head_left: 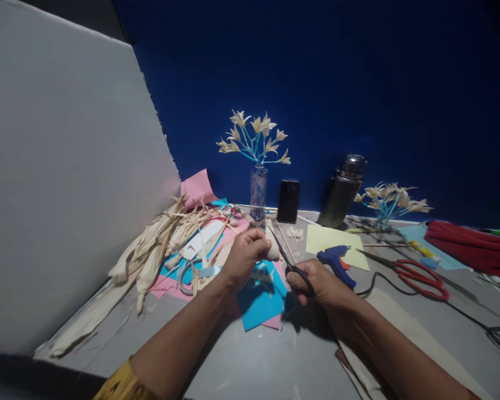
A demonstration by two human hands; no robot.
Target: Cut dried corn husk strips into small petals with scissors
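- L hand (244, 258), low centre: fingers pinched on small pale dried husk piece (270, 244), held just above the table.
- R hand (316, 283) just beside: clenched through loops of black-handled scissors (281, 253), blades angled up toward the husk piece; touching it or not, can't tell.
- Beneath both: bright blue paper sheet (260, 303) over pink paper sheet (275, 321), w/ a few husk scraps on top.
- Judged: trimming of this piece in hand, not finished.
- Left: heap of long dried corn husks (158, 244), mostly uncut, so plenty of stock left.
- Right: blue hot-glue gun (335, 261) partly on pale yellow paper sheet (329, 238); red-handled scissors (420, 275) further right.
- Back centre: clear bottle (258, 191) w/ cream husk flowers on blue stems (256, 139), looks done.
- Back right: second bunch of husk flowers (389, 200), also looks done, near steel flask (342, 189); black phone (288, 201) propped upright.
- Far right: red fabric roll (470, 244).
- Surface: grey tabletop (275, 366), cluttered at back.
- Room: white board (66, 178) leaning at left, deep blue wall (358, 83) behind; dim light.
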